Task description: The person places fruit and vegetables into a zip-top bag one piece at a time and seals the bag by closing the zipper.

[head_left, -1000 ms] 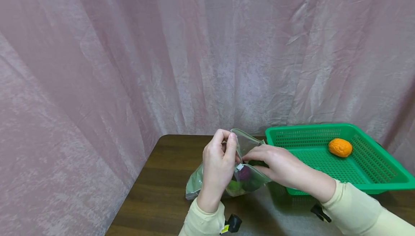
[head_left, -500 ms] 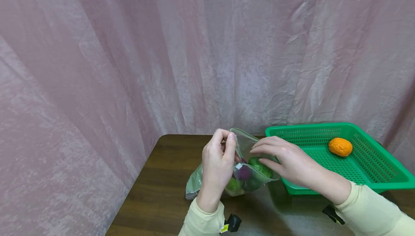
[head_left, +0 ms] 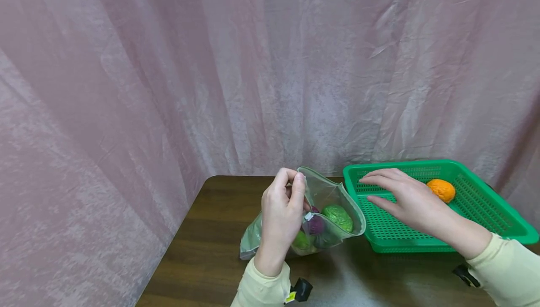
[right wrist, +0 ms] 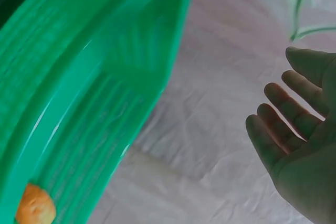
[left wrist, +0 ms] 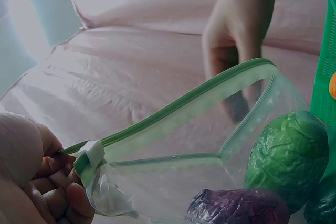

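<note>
A clear zip bag with a green-edged mouth (head_left: 322, 183) sits on the table, its mouth spread wide. My left hand (head_left: 281, 211) pinches the bag's rim at the left, beside the white slider (left wrist: 93, 153). Inside lie a green wrinkled, cabbage-like vegetable (head_left: 337, 218), a purple one (left wrist: 236, 206) and a lighter green item (head_left: 301, 241). My right hand (head_left: 415, 201) hovers over the green basket, holding nothing, fingers extended and thumb apart. An orange wrinkled fruit or vegetable (head_left: 441, 190) lies in the basket, partly behind that hand.
The green plastic basket (head_left: 498, 204) stands at the right of the dark wooden table (head_left: 198, 250), just beside the bag. Behind the table hangs a pink curtain (head_left: 270, 72). A small black device (head_left: 303, 289) is strapped at the left wrist.
My right hand has withdrawn from the bag's mouth, leaving the green vegetable inside, and moved right over the basket. My left hand keeps its pinch on the rim.
</note>
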